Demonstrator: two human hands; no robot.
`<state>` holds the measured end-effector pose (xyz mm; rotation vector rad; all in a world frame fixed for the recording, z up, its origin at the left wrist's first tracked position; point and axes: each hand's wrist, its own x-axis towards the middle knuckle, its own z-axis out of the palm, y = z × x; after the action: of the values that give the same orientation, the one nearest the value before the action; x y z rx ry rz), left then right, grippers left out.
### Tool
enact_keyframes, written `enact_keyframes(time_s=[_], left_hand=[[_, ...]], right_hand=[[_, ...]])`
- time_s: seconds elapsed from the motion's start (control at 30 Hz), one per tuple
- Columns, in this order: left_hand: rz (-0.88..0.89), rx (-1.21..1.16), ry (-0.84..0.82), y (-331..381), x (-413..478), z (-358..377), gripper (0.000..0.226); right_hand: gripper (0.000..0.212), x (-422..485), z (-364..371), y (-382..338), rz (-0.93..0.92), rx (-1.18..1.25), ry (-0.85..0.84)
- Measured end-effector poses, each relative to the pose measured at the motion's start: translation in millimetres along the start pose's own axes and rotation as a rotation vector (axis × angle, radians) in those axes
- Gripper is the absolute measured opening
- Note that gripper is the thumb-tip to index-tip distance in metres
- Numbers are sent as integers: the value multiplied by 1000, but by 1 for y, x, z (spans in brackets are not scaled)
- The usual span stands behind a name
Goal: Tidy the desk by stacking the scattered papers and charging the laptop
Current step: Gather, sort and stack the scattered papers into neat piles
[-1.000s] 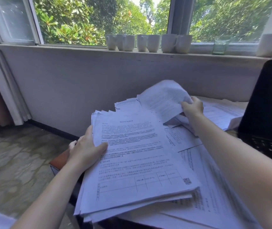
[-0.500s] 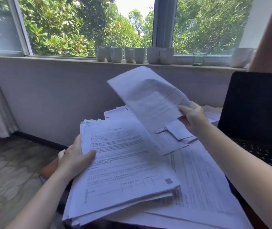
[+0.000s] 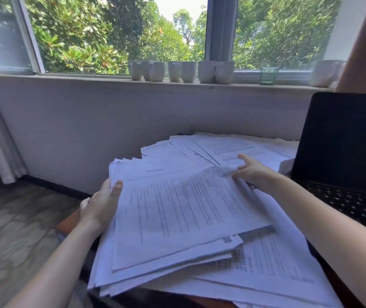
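Head view. The left grip (image 3: 102, 205) is closed on the left edge of the stack (image 3: 166, 252), thumb on top, evidently to steady it while sheets are added. The right grip (image 3: 253, 172) is loose, with fingers mostly straight, and touches the far corner of the top sheet (image 3: 177, 207), apparently to square it, since it lies askew. More papers (image 3: 233, 147) lie fanned beyond, and others lie under the stack on the surface (image 3: 66, 221). The laptop (image 3: 344, 141) stands open at right, screen dark, with no cable seen. Stacking is judged unfinished and charging not begun.
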<state>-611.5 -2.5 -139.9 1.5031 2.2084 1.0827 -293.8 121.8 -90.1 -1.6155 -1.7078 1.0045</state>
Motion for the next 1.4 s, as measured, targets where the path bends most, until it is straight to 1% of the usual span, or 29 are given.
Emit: enact_keyframes(time_s=[0.07,0.13,0.2,0.23,0.27,0.3,0.33,0.47,0.53,0.6,0.67,0.73,0.83,0.87,0.9,1.03,1.1,1.13,1.27,1.4], left_hand=[[19,60,-50,-3,2,-2,75],[34,92,-70,-7,6,-3,85],[39,105,-63,-9,7,-2,92],[36,110,-60,-8,6,-2,94],[38,112,-57,-8,6,-2,95],[41,106,-57,-8,5,-2,95],[47,105,-59,-9,6,-1,94],[44,101,-65,-10,8,1,87],[44,96,-61,-11,8,1,88],[39,95,-64,-13,10,2,90],[41,89,-59,-15,12,3,88],[33,61,-33,-15,12,4,75],[3,28,-2,-13,12,4,55],[1,20,-3,-12,11,4,55],[-2,13,-10,-11,10,3,60],[-1,32,-13,-11,11,3,74],[22,44,-22,-12,12,3,86],[32,43,-22,-13,12,3,88],[33,31,-21,-12,10,2,82],[50,20,-58,-14,10,2,68]], right_hand=[[67,7,0,-5,47,-91,39],[55,10,-2,-11,88,-164,42],[26,9,-3,-16,111,-316,29],[28,10,-4,-16,126,-394,12],[36,9,-6,-16,137,-448,-7],[40,10,-7,-14,141,-468,-27],[39,11,-9,-11,143,-463,-38],[17,9,-13,-4,144,-422,-74],[11,8,-13,-3,99,-437,-42],[7,8,-10,-6,35,-443,34],[7,12,-10,-11,-55,-450,131],[17,19,-10,-17,-126,-394,189],[32,32,-10,-29,-163,-277,213],[34,34,-8,-35,-180,-289,207],[33,37,-4,-41,-200,-326,192],[25,38,22,-73,-313,-587,162],[25,41,46,-85,-389,-626,126],[24,42,59,-89,-435,-629,109],[23,47,109,-101,-555,-647,53],[23,47,139,-114,-618,-529,69]])
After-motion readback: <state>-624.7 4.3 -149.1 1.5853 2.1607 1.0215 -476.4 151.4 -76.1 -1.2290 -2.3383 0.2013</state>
